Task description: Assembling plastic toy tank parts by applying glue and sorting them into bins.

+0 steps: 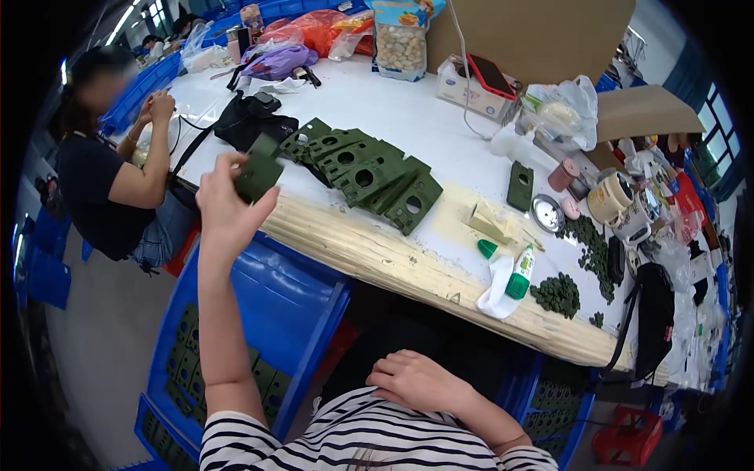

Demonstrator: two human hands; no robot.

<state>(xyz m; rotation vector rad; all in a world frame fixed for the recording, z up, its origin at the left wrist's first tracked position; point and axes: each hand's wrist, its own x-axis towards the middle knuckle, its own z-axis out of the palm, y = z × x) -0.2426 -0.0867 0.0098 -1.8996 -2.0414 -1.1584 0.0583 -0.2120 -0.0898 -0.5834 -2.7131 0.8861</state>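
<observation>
My left hand is raised by the table's left front edge, its thumb and fingers closed on a dark green plastic part. That part is slightly blurred. Just right of it, a fanned, overlapping row of green plastic hull-like parts with round holes lies on the white table. My right hand rests against my striped shirt at the lap, its fingers lying loosely and holding nothing visible. Below my left forearm, a blue bin contains several similar green parts.
A green-and-white glue bottle lies on white tissue near the front edge. Beyond are a single green part, a metal dish, small green pieces and mugs. A co-worker sits left; a red stool stands lower right.
</observation>
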